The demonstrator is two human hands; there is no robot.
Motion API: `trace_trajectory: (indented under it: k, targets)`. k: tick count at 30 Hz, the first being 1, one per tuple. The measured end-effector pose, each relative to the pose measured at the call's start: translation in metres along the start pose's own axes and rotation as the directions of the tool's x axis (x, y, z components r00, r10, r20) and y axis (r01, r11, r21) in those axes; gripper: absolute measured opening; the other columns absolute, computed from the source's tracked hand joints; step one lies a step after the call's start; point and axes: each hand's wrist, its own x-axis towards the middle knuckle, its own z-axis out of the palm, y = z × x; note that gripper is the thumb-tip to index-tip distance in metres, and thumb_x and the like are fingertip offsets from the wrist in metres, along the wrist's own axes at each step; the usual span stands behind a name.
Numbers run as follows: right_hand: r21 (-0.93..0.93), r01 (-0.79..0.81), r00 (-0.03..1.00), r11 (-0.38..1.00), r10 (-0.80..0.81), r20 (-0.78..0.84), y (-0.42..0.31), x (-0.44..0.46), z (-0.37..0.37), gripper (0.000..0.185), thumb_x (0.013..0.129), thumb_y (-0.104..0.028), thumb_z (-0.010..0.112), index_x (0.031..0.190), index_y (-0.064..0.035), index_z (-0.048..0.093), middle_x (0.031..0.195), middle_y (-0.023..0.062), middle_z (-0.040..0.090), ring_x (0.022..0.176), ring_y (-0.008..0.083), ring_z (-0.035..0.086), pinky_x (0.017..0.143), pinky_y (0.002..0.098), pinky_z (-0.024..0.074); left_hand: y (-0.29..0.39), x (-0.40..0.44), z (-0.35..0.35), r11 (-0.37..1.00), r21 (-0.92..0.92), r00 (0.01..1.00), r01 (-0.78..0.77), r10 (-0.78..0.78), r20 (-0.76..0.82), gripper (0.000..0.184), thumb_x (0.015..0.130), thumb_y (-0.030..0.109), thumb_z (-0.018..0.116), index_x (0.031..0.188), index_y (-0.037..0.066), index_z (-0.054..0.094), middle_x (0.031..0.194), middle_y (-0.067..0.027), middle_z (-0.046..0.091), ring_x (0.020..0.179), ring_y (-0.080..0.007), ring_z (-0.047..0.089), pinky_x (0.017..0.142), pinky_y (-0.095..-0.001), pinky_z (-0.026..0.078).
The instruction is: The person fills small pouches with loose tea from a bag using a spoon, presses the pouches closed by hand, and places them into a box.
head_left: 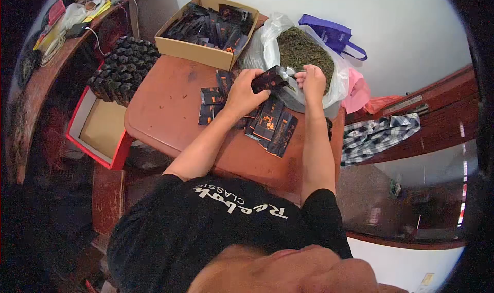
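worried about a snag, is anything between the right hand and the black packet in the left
Only a small shiny piece, too small to identify, shows between the right hand and the black packet in the left hand; nothing else visible is in the way.

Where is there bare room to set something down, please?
The tabletop is barest on the left, between the cardboard box, left forearm and left edge. A smaller patch lies between that forearm and the right forearm, nearer the body than the loose packets. It is crowded around the left hand, right hand and plastic bag.
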Motion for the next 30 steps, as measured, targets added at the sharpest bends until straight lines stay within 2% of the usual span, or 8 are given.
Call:
trace_trajectory:
  k: [1, 4, 7, 10, 13, 16, 23, 30]
  targets:
    - [-0.004, 0.025, 1.000, 1.000, -0.025, 0.002, 0.001, 0.001, 0.001, 0.026, 0.098, -0.020, 0.041, 0.103, 0.0001, 0.057, 0.069, 0.0121, 0.066, 0.050, 0.0118, 0.055, 0.045, 0.0252, 0.0440, -0.002, 0.000, 0.000, 1.000, 0.003, 1.000, -0.002, 0.002, 0.002, 0.049, 0.070, 0.017, 0.076, 0.113, 0.002, 0.058, 0.109, -0.0147, 0.059, 0.105, -0.0314, 0.059, 0.092, -0.0390, 0.046]
    - [0.117, -0.059, 0.998, 0.991, 0.061, -0.012, 0.006, 0.004, -0.001, 0.026, 0.098, -0.020, 0.042, 0.103, 0.0000, 0.058, 0.069, 0.0121, 0.067, 0.051, 0.0121, 0.056, 0.045, 0.0254, 0.0444, -0.002, -0.001, 0.000, 1.000, 0.005, 1.000, 0.026, -0.026, 0.012, 0.050, 0.070, 0.018, 0.077, 0.114, 0.002, 0.058, 0.109, -0.0146, 0.059, 0.106, -0.0314, 0.059, 0.092, -0.0390, 0.046]
    - [0.088, -0.071, 0.997, 0.994, 0.071, -0.005, 0.005, 0.005, 0.003, 0.026, 0.098, -0.020, 0.042, 0.104, 0.0002, 0.058, 0.070, 0.0124, 0.067, 0.052, 0.0123, 0.056, 0.046, 0.0256, 0.0448, 0.000, 0.000, 0.000, 0.999, 0.024, 1.000, 0.029, -0.029, 0.004, 0.050, 0.070, 0.018, 0.077, 0.114, 0.002, 0.058, 0.109, -0.0145, 0.059, 0.106, -0.0314, 0.059, 0.093, -0.0390, 0.046]
    - [0.034, 0.001, 1.000, 0.999, -0.002, 0.013, -0.001, 0.004, 0.012, 0.026, 0.097, -0.019, 0.043, 0.105, 0.0009, 0.058, 0.070, 0.0125, 0.067, 0.052, 0.0124, 0.056, 0.046, 0.0254, 0.0445, 0.000, 0.000, 0.000, 0.999, 0.003, 0.999, 0.041, -0.041, 0.008, 0.050, 0.071, 0.018, 0.077, 0.115, 0.002, 0.058, 0.110, -0.0145, 0.059, 0.106, -0.0312, 0.059, 0.093, -0.0389, 0.046]
    - [0.069, -0.027, 1.000, 0.997, 0.028, -0.011, -0.002, 0.006, 0.010, 0.025, 0.096, -0.018, 0.043, 0.104, 0.0014, 0.057, 0.070, 0.0131, 0.066, 0.052, 0.0127, 0.055, 0.045, 0.0253, 0.0432, 0.000, 0.001, 0.001, 0.999, 0.003, 0.999, 0.049, -0.049, 0.014, 0.050, 0.071, 0.017, 0.076, 0.115, 0.002, 0.059, 0.110, -0.0145, 0.059, 0.107, -0.0309, 0.059, 0.094, -0.0387, 0.046]
    - [0.194, -0.079, 0.995, 0.978, 0.087, -0.038, -0.002, 0.006, 0.000, 0.024, 0.096, -0.017, 0.043, 0.105, 0.0018, 0.056, 0.071, 0.0133, 0.065, 0.051, 0.0128, 0.053, 0.044, 0.0247, 0.0413, -0.001, 0.001, 0.001, 0.999, 0.009, 0.999, 0.042, -0.043, 0.016, 0.050, 0.072, 0.018, 0.076, 0.116, 0.002, 0.059, 0.110, -0.0147, 0.060, 0.107, -0.0308, 0.059, 0.094, -0.0385, 0.046]
    - [0.361, -0.083, 0.997, 0.929, 0.076, 0.034, -0.021, 0.001, -0.034, 0.023, 0.099, -0.017, 0.046, 0.108, 0.0024, 0.053, 0.072, 0.0109, 0.063, 0.054, 0.0114, 0.053, 0.047, 0.0225, 0.0413, -0.001, 0.000, 0.003, 0.999, -0.025, 0.999, 0.048, -0.048, 0.011, 0.050, 0.072, 0.019, 0.076, 0.115, 0.002, 0.059, 0.110, -0.0155, 0.060, 0.106, -0.0312, 0.059, 0.093, -0.0385, 0.046]
    - [0.305, -0.059, 0.990, 0.951, 0.017, 0.140, -0.054, -0.023, -0.046, 0.023, 0.100, -0.020, 0.047, 0.103, -0.0003, 0.058, 0.071, 0.0085, 0.063, 0.054, 0.0111, 0.054, 0.048, 0.0220, 0.0417, -0.003, 0.000, 0.003, 0.999, 0.003, 0.999, 0.041, -0.041, 0.022, 0.049, 0.072, 0.019, 0.076, 0.115, 0.002, 0.058, 0.111, -0.0154, 0.060, 0.107, -0.0306, 0.059, 0.094, -0.0380, 0.046]
